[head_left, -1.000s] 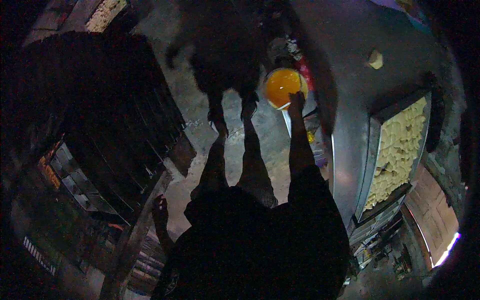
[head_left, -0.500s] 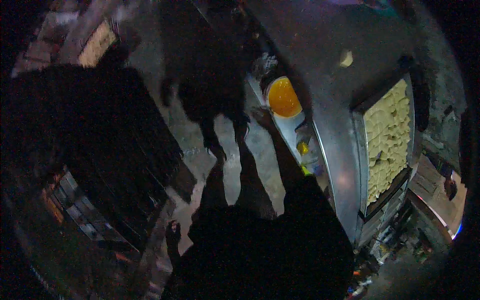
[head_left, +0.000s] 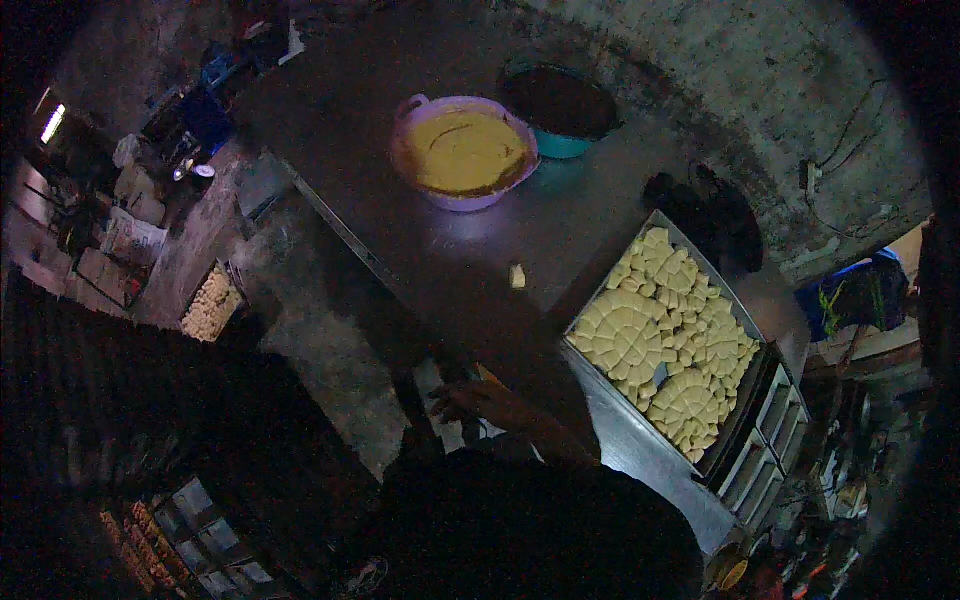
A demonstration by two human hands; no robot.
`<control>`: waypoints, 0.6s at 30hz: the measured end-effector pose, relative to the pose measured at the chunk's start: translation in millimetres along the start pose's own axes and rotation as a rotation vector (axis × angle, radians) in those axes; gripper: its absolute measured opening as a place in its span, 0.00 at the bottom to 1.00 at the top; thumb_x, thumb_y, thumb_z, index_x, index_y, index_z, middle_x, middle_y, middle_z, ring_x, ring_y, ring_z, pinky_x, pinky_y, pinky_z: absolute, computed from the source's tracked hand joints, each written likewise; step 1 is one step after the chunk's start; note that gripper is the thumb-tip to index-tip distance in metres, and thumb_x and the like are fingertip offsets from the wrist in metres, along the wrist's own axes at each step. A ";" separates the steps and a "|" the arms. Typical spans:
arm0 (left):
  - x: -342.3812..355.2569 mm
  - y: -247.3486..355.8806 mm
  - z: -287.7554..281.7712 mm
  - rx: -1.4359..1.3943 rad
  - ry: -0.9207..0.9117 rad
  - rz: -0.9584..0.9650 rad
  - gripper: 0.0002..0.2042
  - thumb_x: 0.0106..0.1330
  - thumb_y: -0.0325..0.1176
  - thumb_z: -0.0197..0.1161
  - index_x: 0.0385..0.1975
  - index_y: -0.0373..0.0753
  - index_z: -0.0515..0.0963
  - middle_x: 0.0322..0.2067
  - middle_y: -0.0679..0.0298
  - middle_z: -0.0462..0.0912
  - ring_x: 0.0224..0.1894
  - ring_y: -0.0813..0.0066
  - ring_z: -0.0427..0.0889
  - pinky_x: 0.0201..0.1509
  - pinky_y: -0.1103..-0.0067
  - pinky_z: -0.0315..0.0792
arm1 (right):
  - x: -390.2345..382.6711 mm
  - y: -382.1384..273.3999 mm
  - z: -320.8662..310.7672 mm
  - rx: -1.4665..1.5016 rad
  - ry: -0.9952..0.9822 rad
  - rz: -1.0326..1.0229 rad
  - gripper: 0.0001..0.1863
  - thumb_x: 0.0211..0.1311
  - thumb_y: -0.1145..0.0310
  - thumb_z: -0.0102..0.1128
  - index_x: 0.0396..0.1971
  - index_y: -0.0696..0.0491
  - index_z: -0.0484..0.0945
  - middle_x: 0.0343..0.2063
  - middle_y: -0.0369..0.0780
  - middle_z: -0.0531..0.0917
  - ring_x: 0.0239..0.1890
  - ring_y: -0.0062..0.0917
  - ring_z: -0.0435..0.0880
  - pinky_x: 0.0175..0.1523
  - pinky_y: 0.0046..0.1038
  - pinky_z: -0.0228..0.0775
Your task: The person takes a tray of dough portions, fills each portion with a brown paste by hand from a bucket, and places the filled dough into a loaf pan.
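My right hand hovers low in the middle, over the near edge of the dark metal table. Its fingers are spread, and I see nothing in them. A bit of orange surface shows just behind it. At the lower edge a dim shape may be my left hand; its fingers cannot be made out. To the right of my right hand lies a tray of pale dough, with scored rounds and small cut pieces. A small pale piece lies alone on the table.
Farther back stand a purple basin of yellow batter and a teal basin with dark contents. Metal moulds flank the dough tray. A rough wall bounds the far right. Another tray of pale pieces lies at the left.
My view has swung up and right, bringing the basins and far wall in. My right hand has drawn back from beside the orange bowl, which is now mostly hidden. The legs have left view.
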State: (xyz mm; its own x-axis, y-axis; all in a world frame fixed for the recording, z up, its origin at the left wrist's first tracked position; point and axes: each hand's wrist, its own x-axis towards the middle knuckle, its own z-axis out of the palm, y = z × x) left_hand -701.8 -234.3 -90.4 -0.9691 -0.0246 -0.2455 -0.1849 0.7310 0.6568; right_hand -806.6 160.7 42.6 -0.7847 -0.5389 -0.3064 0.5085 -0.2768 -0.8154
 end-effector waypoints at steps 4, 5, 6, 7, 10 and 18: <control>85.1 55.0 -9.3 -0.020 0.008 0.132 0.15 0.69 0.38 0.59 0.51 0.37 0.77 0.44 0.58 0.83 0.44 0.68 0.82 0.44 0.74 0.76 | -4.6 -62.8 -65.3 0.110 0.282 -0.157 0.26 0.70 0.60 0.53 0.65 0.51 0.65 0.46 0.39 0.80 0.48 0.26 0.77 0.54 0.29 0.69; 101.3 67.4 -15.7 -0.021 0.028 0.148 0.15 0.70 0.38 0.59 0.51 0.37 0.77 0.44 0.58 0.83 0.44 0.68 0.82 0.44 0.74 0.76 | 0.1 -77.0 -79.1 0.139 0.316 -0.197 0.25 0.70 0.61 0.53 0.65 0.51 0.65 0.45 0.39 0.80 0.47 0.26 0.78 0.53 0.29 0.69; 124.7 83.3 -18.6 -0.028 0.020 0.184 0.15 0.70 0.38 0.59 0.51 0.37 0.77 0.44 0.58 0.83 0.44 0.68 0.82 0.44 0.74 0.76 | -0.3 -91.7 -91.9 0.160 0.370 -0.244 0.25 0.70 0.61 0.53 0.64 0.51 0.65 0.44 0.39 0.80 0.46 0.26 0.78 0.52 0.29 0.69; 142.4 93.9 -22.5 -0.041 0.030 0.199 0.15 0.70 0.38 0.59 0.52 0.37 0.76 0.45 0.58 0.83 0.44 0.68 0.82 0.44 0.74 0.76 | 6.2 -104.3 -102.1 0.169 0.395 -0.276 0.25 0.70 0.62 0.53 0.64 0.50 0.64 0.43 0.39 0.80 0.45 0.26 0.78 0.51 0.29 0.69; 210.3 138.4 -33.8 -0.076 0.047 0.259 0.16 0.71 0.38 0.58 0.52 0.37 0.76 0.45 0.57 0.82 0.45 0.69 0.82 0.44 0.74 0.76 | 30.7 -137.3 -121.8 0.154 0.451 -0.398 0.25 0.70 0.63 0.52 0.64 0.50 0.64 0.40 0.39 0.80 0.42 0.26 0.79 0.49 0.29 0.70; 407.7 238.2 -65.0 -0.706 -0.075 0.234 0.18 0.74 0.40 0.51 0.56 0.36 0.74 0.51 0.59 0.80 0.49 0.72 0.80 0.51 0.75 0.74 | 85.3 -217.7 -128.2 0.505 0.656 -0.427 0.22 0.67 0.66 0.53 0.60 0.47 0.64 0.33 0.38 0.79 0.34 0.26 0.77 0.43 0.30 0.71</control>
State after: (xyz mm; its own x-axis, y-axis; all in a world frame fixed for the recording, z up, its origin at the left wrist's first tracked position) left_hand -1151.6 -114.5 12.3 -0.9870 0.1426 -0.0745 -0.0606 0.0991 0.9932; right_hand -1029.7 277.0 130.9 -0.9061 0.2030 -0.3711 0.1036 -0.7441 -0.6599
